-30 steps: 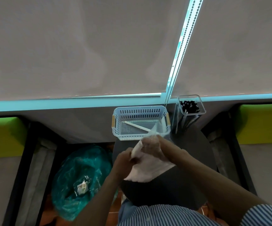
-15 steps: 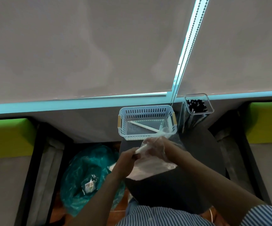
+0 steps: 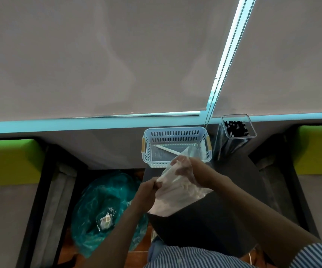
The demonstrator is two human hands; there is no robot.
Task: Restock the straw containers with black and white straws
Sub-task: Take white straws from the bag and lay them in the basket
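Since the earlier frames the clear plastic bag [image 3: 177, 192] of white straws has been drawn out longer between the hands, and its mouth has been brought up to the near rim of the pale blue basket [image 3: 176, 132].

In the head view, the near end of the bag is pinched by the left hand [image 3: 148, 192], with fingers and thumb closed on the gathered film. Just beyond those fingers the right hand [image 3: 187, 169] is seen inside the bag's mouth, its fingers curled under the film; whether a straw is gripped there cannot be told. A single white straw [image 3: 167, 149] is seen lying on the basket floor, just past the right fingertips. Off to the far right of the fingers, the clear container [image 3: 239, 130] is filled with black straws [image 3: 235, 126].

The step is judged to be emptying white straws into the basket. It would be done well if the bag's mouth were held over the rim and the straws were slid out lengthwise, so none are spilled onto the dark round table [image 3: 224, 209]
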